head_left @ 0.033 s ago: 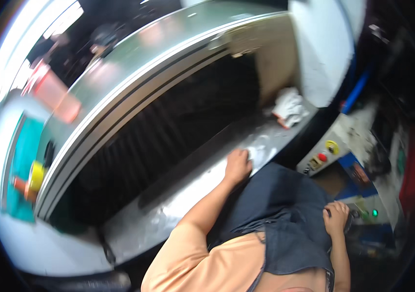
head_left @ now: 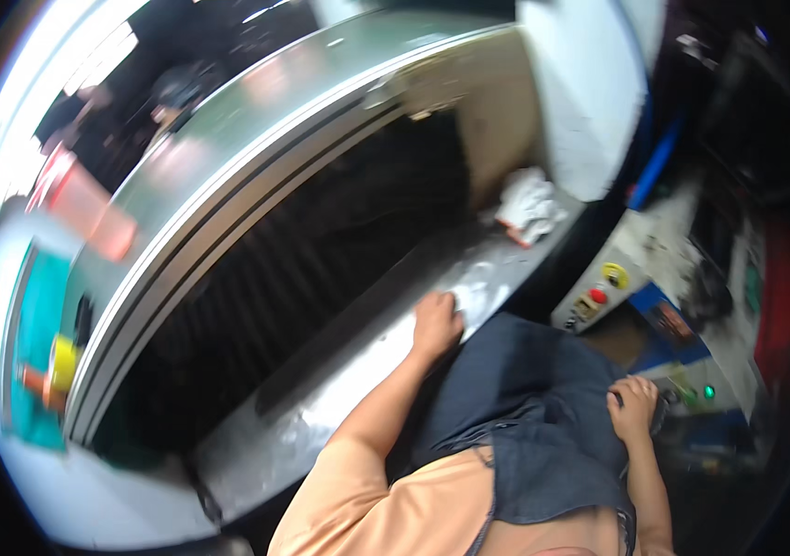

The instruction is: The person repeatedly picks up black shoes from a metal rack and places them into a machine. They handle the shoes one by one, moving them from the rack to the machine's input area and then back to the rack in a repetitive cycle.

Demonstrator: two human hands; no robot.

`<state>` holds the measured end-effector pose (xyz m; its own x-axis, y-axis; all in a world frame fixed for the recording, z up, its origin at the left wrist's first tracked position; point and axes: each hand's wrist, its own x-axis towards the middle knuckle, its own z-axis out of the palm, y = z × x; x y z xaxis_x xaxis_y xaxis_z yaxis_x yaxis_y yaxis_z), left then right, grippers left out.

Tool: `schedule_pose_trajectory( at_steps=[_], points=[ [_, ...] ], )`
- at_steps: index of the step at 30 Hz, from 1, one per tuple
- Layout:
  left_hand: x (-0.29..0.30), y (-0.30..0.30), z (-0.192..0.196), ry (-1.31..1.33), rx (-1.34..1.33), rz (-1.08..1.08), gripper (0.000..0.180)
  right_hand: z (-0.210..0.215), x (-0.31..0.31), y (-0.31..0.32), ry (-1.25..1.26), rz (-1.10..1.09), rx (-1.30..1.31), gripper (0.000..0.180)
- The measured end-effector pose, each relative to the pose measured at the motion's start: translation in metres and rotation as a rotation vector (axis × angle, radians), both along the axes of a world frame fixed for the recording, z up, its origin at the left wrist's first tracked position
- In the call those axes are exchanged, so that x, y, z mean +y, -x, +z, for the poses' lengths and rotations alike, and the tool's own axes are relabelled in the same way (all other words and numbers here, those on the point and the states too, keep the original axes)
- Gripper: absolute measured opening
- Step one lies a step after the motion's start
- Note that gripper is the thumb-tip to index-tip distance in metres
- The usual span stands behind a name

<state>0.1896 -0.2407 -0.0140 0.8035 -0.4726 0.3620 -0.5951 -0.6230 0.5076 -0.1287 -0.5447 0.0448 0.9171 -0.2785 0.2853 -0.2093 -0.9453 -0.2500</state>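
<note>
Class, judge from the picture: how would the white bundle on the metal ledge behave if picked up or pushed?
The white bundle looks crumpled and cloth-like, so it would probably sag when lifted. Its loose folds suggest it is light for its size. Being irregular rather than round, it would likely slide or bunch along the ledge, not roll.

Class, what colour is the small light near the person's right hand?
The light glows green; best in the head view.

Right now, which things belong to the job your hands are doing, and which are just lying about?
Seemingly part of the job:
metal ledge, at the left hand
green indicator light, near the right hand

Seemingly just lying about:
white glove with orange cuff
pink container, blurred
yellow roll
</note>
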Motion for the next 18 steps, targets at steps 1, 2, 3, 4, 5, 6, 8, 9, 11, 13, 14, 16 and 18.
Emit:
schedule_pose_trajectory(
  at_steps=[1, 2, 3, 4, 5, 6, 8, 9, 11, 13, 14, 16, 18],
  points=[
    [-0.007, 0.003, 0.004, 0.061, -0.034, 0.019, 0.017, -0.001, -0.003, 0.003, -0.025, -0.039, 0.006, 0.013],
    [-0.009, 0.005, 0.006, 0.052, -0.028, 0.039, 0.016, -0.008, -0.006, 0.006, -0.026, -0.075, -0.011, 0.015],
    [-0.010, 0.006, 0.008, 0.040, -0.034, 0.035, 0.017, -0.011, -0.008, 0.007, -0.009, -0.089, -0.050, 0.017],
    [-0.010, 0.007, 0.010, 0.026, -0.043, 0.039, 0.019, -0.011, -0.006, 0.006, -0.031, -0.112, -0.065, 0.017],
    [-0.011, 0.008, 0.009, 0.018, -0.066, 0.032, 0.021, -0.009, -0.005, 0.007, -0.018, -0.152, -0.090, 0.019],
    [-0.011, 0.007, 0.007, 0.007, -0.092, 0.034, 0.023, -0.007, -0.004, 0.009, -0.022, -0.198, -0.083, 0.026],
    [-0.009, 0.005, 0.003, -0.059, -0.059, 0.029, 0.025, -0.012, -0.004, 0.012, -0.017, -0.298, -0.110, 0.036],
    [-0.007, 0.005, 0.003, -0.086, -0.057, 0.032, 0.026, -0.012, -0.004, 0.012, -0.025, -0.336, -0.067, 0.043],
    [-0.008, 0.006, 0.004, -0.137, -0.051, 0.041, 0.027, -0.015, -0.004, 0.016, -0.025, -0.398, -0.039, 0.050],
    [-0.008, 0.005, 0.004, -0.146, -0.055, 0.043, 0.027, -0.014, -0.005, 0.016, -0.036, -0.433, -0.044, 0.052],
    [-0.008, 0.005, 0.003, -0.153, -0.055, 0.041, 0.027, -0.014, -0.005, 0.018, -0.048, -0.439, -0.042, 0.052],
    [-0.009, 0.006, 0.000, -0.157, -0.079, 0.036, 0.027, -0.016, -0.007, 0.022, -0.075, -0.438, -0.047, 0.046],
    [-0.012, 0.005, 0.001, -0.169, -0.047, 0.042, 0.028, -0.018, -0.011, 0.025, -0.068, -0.437, -0.086, 0.042]
  ],
)
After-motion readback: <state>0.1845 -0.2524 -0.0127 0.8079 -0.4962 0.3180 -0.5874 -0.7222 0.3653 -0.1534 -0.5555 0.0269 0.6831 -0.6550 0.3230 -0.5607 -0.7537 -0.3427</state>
